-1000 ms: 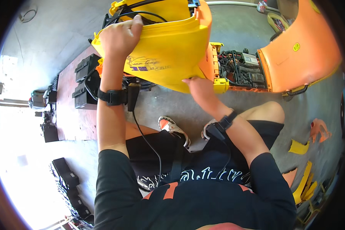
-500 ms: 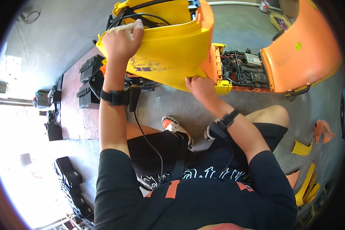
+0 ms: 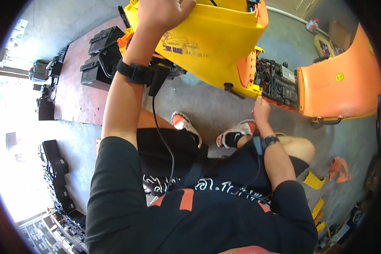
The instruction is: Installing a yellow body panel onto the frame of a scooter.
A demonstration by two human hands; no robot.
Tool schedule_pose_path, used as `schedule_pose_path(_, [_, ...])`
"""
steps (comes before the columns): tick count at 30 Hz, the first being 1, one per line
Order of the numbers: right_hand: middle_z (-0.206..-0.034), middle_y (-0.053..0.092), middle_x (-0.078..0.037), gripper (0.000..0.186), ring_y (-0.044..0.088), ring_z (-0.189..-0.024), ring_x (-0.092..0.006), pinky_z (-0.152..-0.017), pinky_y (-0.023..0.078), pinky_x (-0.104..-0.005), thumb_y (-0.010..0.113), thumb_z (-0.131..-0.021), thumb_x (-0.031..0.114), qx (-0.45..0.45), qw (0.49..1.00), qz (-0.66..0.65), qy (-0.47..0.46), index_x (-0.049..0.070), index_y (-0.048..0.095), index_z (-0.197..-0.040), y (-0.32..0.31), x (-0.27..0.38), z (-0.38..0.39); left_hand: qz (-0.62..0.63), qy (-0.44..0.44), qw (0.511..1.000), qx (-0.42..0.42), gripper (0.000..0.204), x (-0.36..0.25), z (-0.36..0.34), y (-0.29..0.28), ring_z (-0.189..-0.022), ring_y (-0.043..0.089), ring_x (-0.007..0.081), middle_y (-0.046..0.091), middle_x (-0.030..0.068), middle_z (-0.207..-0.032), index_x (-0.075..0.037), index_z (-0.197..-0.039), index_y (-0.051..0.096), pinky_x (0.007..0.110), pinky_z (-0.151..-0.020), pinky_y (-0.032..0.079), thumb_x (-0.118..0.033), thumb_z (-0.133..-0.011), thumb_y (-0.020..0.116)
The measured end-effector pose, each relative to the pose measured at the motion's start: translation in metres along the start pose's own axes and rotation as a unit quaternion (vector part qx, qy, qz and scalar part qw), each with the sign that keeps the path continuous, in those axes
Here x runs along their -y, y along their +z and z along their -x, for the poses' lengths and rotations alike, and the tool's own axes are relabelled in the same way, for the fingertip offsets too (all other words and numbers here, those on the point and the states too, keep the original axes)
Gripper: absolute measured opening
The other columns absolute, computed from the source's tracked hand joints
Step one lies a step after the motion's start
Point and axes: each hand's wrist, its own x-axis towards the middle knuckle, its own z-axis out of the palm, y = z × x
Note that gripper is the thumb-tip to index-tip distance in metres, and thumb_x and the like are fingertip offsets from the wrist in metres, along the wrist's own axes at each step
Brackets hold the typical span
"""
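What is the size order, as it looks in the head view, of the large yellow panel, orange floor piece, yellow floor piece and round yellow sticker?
1. Large yellow panel
2. Orange floor piece and yellow floor piece: too alike to rank
3. Round yellow sticker

Left hand (image 3: 167,15) grips well ahead of the torso (image 3: 216,224), its left arm (image 3: 125,99) reaching almost straight. Right hand (image 3: 261,111), curled in, is nearer the torso, ahead and rightward, the right arm (image 3: 279,163) angled inward.
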Motion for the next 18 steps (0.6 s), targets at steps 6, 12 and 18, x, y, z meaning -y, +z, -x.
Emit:
schedule_pose_path(6, [-0.05, 0.049, -0.01, 0.059, 0.058, -0.048, -0.024, -0.052, 0.045, -0.039, 0.035, -0.103, 0.042, 0.053, 0.995, -0.065, -0.053, 0.0, 0.053, -0.066, 0.017, 0.054, 0.011, -0.058, -0.03, 0.998, 0.001, 0.045, 0.004, -0.003, -0.001, -0.061, 0.064, 0.035, 0.064, 0.0153, -0.062, -0.009, -0.064, 0.069, 0.045, -0.059, 0.05, -0.04, -0.091, 0.05])
schedule_pose_path(12, [-0.054, 0.052, -0.009, 0.051, 0.056, -0.051, -0.0218, -0.054, 0.045, -0.037, 0.038, -0.103, 0.036, -0.019, 0.99, -0.055, -0.132, 0.001, 0.051, -0.068, 0.014, 0.067, -0.002, -0.045, -0.009, 0.998, -0.042, 0.042, -0.001, 0.012, 0.014, -0.053, 0.063, 0.0295, 0.063, 0.0115, -0.057, -0.009, -0.061, 0.069, 0.041, -0.054, 0.05, -0.037, -0.089, 0.053])
schedule_pose_path(18, [-0.057, 0.054, -0.007, 0.042, 0.055, -0.053, -0.017, -0.053, 0.043, -0.0342, 0.044, -0.103, 0.03, -0.105, 0.956, -0.141, -0.236, 0.001, 0.052, -0.074, -0.046, 0.191, 0.005, -0.031, -0.013, 0.999, -0.026, 0.039, -0.013, 0.012, -0.008, -0.056, 0.061, 0.0303, 0.061, 0.0122, -0.057, -0.008, -0.061, 0.066, 0.042, -0.058, 0.047, -0.032, -0.089, 0.054])
